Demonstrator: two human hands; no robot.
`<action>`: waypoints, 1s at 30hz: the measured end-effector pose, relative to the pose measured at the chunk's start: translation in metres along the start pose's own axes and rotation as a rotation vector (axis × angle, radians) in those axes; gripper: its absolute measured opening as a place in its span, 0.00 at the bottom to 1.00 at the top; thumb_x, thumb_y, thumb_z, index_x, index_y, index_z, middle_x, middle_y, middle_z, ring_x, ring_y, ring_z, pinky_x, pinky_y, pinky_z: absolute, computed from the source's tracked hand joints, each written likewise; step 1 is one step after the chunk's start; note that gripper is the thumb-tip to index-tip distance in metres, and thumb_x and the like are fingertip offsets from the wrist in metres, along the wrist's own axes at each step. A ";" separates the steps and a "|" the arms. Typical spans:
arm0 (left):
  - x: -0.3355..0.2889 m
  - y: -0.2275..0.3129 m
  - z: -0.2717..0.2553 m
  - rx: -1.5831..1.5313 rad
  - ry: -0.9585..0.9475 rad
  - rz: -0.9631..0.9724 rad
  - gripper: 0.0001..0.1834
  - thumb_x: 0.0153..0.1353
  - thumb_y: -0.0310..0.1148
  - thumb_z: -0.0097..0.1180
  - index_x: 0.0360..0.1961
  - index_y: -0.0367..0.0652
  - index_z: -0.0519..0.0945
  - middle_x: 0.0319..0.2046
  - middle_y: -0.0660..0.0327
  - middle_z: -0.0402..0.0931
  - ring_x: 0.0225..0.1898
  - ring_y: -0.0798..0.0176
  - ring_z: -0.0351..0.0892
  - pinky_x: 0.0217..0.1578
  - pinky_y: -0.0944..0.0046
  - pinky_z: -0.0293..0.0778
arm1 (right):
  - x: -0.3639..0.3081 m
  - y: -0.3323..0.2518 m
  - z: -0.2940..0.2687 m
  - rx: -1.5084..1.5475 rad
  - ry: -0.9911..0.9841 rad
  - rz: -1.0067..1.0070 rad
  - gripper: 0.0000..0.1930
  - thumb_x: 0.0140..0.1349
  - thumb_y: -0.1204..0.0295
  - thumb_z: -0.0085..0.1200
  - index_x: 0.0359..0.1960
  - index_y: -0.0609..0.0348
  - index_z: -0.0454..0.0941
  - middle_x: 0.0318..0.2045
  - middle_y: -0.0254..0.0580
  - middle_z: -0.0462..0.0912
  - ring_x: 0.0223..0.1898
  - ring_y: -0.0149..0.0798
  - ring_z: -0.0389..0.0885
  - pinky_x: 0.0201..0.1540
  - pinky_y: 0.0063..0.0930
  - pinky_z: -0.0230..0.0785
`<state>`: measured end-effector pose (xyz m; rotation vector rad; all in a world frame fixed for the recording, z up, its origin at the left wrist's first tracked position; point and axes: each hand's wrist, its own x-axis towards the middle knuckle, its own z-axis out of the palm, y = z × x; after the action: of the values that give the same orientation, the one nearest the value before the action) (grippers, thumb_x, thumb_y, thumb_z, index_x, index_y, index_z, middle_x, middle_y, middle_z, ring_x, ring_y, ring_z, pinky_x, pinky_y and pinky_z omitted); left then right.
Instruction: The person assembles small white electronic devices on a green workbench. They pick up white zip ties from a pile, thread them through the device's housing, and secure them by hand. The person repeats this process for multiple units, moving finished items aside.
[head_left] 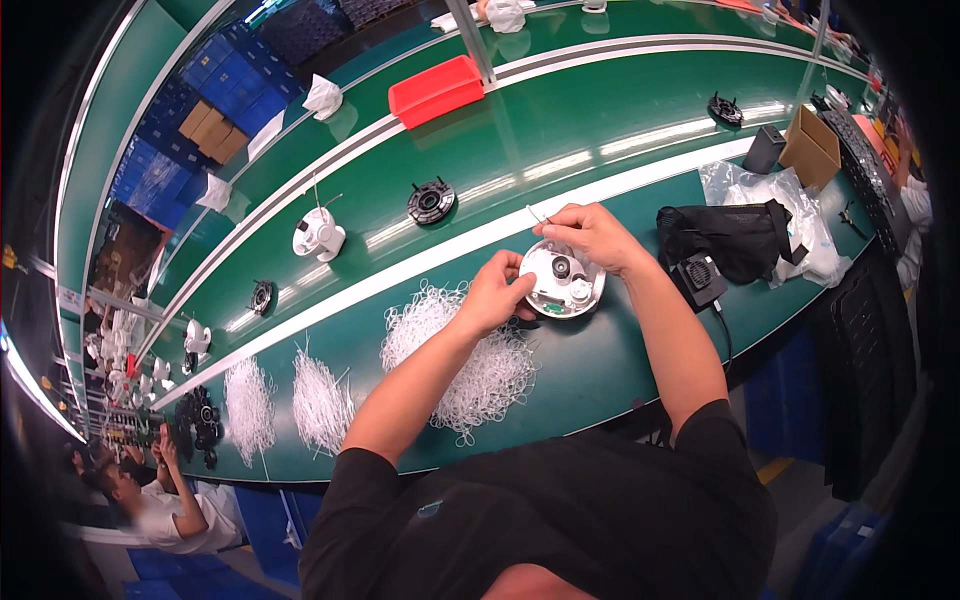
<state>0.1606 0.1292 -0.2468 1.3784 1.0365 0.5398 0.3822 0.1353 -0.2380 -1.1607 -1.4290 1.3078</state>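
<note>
Seen from the head camera, a worker at a long green bench [600,360] holds a round white disc-shaped part [562,279] between both hands, just in front of a white stripe that runs along the bench. The disc lies nearly flat, its open face turned up toward the camera, with a dark hub near its middle and a small green patch at its near edge. Being round, it has no long axis to speak of.

The left hand [495,293] is curled against the disc's left rim, fingers bent and thumb at the edge, gripping it. The right hand [592,236] reaches over the far rim with fingers pinched together on a thin white tie [535,215] that sticks up and away to the left from the disc.

Just left of the left forearm lies a loose heap of white ties [470,360]; two smaller bundles [320,400] lie further left on the same bench. To the right of the disc rest a black cloth bag [735,240], a small black fan [697,275] and a clear plastic bag [790,210].

Beyond the stripe, on the belt, stand a black round part [431,201] and a white assembled unit [318,234]; a red tray [436,90] sits further back. Another person [165,500] works at the lower left.
</note>
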 end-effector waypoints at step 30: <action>0.031 0.028 -0.024 -0.218 0.216 0.359 0.15 0.62 0.25 0.63 0.49 0.34 0.76 0.33 0.62 0.82 0.32 0.73 0.79 0.31 0.72 0.74 | 0.005 -0.009 0.011 -0.268 0.136 -0.109 0.12 0.63 0.69 0.57 0.43 0.63 0.85 0.30 0.44 0.88 0.32 0.32 0.86 0.39 0.28 0.76</action>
<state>0.1625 0.1722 -0.2258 1.3360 0.8718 1.0561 0.3697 0.1380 -0.2295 -1.2994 -1.5758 0.9638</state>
